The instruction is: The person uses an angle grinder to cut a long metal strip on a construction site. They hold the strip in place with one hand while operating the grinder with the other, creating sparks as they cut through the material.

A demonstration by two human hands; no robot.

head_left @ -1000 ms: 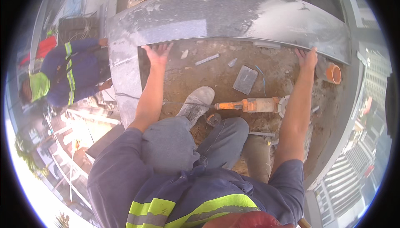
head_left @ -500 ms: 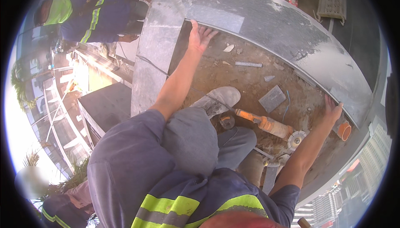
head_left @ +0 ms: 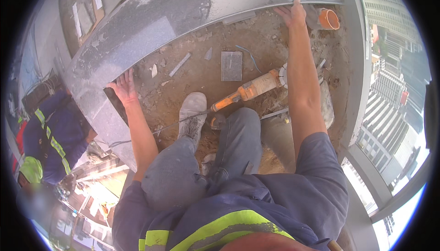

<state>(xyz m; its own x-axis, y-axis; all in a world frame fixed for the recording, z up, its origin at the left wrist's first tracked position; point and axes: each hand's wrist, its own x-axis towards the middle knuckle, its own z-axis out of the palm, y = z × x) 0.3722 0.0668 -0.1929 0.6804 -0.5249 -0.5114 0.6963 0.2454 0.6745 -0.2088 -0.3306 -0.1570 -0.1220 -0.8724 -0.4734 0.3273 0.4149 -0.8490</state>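
A long grey stone slab (head_left: 192, 3) with dark mottled patches curves across the far side, above a dirt-floored recess. My left hand (head_left: 123, 88) touches its inner edge at the left corner, fingers stretched out and apart. Further along, beside an orange cup-like piece (head_left: 328, 19), my right hand (head_left: 292, 15) rests against the same edge, thumb up and fingers spread. Both arms are extended. Between them on the dirt lies an orange angle grinder (head_left: 252, 90), its disc partly hidden by my right forearm. A small grey stone tile (head_left: 231, 66) lies beyond it.
The grinder's cable (head_left: 137, 138) runs left past my shoe (head_left: 192, 109). A narrow strip (head_left: 179, 65), a thin blue wire (head_left: 247, 56) and stone chips lie on the dirt. A co-worker (head_left: 55, 136) bends at the left. A grey beam (head_left: 357, 67) borders the right side.
My view has turned, so the slab and recess appear rotated counterclockwise and the co-worker sits lower left. Both hands remain at about the same places along the slab's edge.
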